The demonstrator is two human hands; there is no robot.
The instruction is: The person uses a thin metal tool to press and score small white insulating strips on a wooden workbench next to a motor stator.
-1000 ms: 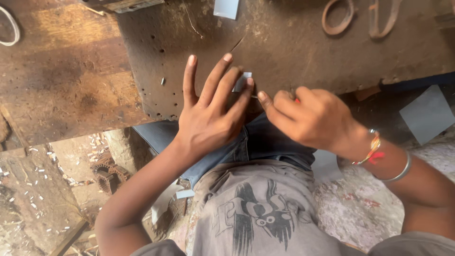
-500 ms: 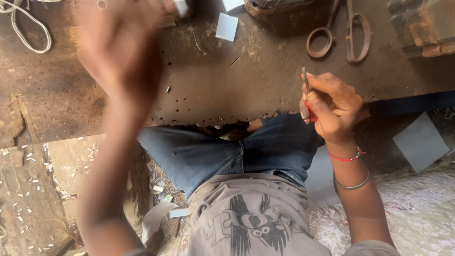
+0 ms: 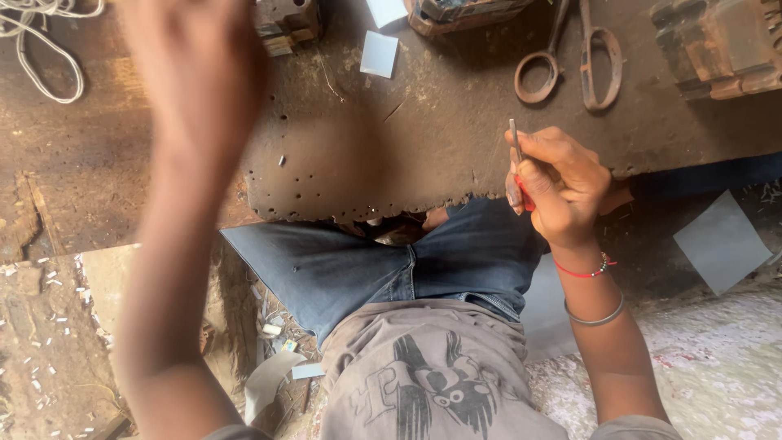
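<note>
right hand (image 3: 562, 183) pinches a thin, stiff, light metal strip (image 3: 515, 145) near its lower end; left hand (image 3: 195, 73) raised, blurred, grip unclear.

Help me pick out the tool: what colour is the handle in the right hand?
Red, showing between the fingers of the right hand on the thin metal tool; head view.

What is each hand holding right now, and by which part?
The right hand pinches a thin metal tool by its red lower end. The left hand is raised and blurred; any hold cannot be told.
</note>
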